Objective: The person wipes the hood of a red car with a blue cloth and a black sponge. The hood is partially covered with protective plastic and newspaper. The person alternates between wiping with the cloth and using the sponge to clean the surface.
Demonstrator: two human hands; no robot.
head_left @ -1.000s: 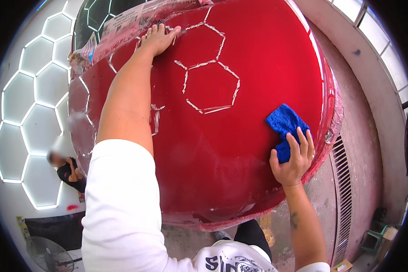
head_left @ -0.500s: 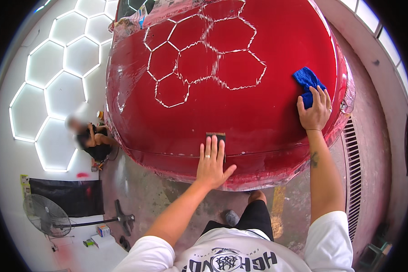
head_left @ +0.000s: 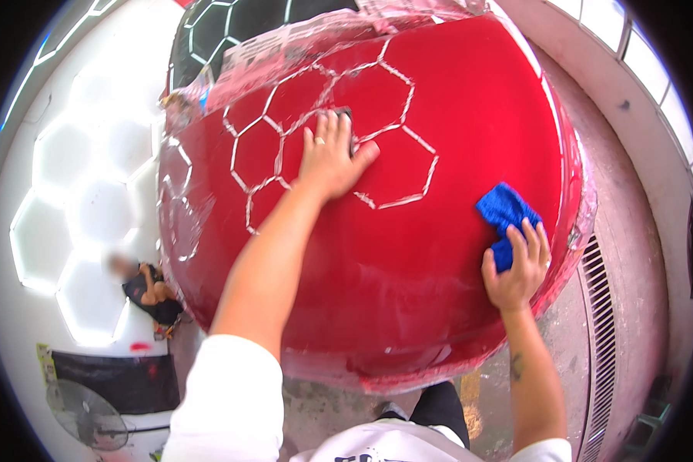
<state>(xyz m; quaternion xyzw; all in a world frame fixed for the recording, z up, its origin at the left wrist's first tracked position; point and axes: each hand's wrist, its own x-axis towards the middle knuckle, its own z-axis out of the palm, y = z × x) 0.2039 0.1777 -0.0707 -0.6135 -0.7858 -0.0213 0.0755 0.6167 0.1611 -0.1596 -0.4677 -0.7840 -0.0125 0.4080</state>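
Note:
Under the fingers of my left hand (head_left: 329, 158) is a small dark flat pad (head_left: 345, 114), held against the glossy red car hood (head_left: 393, 269). Most of the pad is hidden by the hand, and its exact kind cannot be made out. My right hand (head_left: 518, 266) rests near the hood's right side, its curved fingers and thumb around a crumpled blue cloth (head_left: 507, 209). White hexagon reflections lie on the paint around my left hand.
Masking paper and plastic film (head_left: 285, 48) cover the hood's far edge below the dark windshield (head_left: 246, 23). A person (head_left: 155, 292) crouches at the left. A fan (head_left: 85, 414) stands at lower left, and a floor grate (head_left: 599, 331) runs along the right.
My left hand has slid with the pad from the hood's near edge far up toward its middle. My right hand stays on the blue cloth. The view has shifted forward over the hood.

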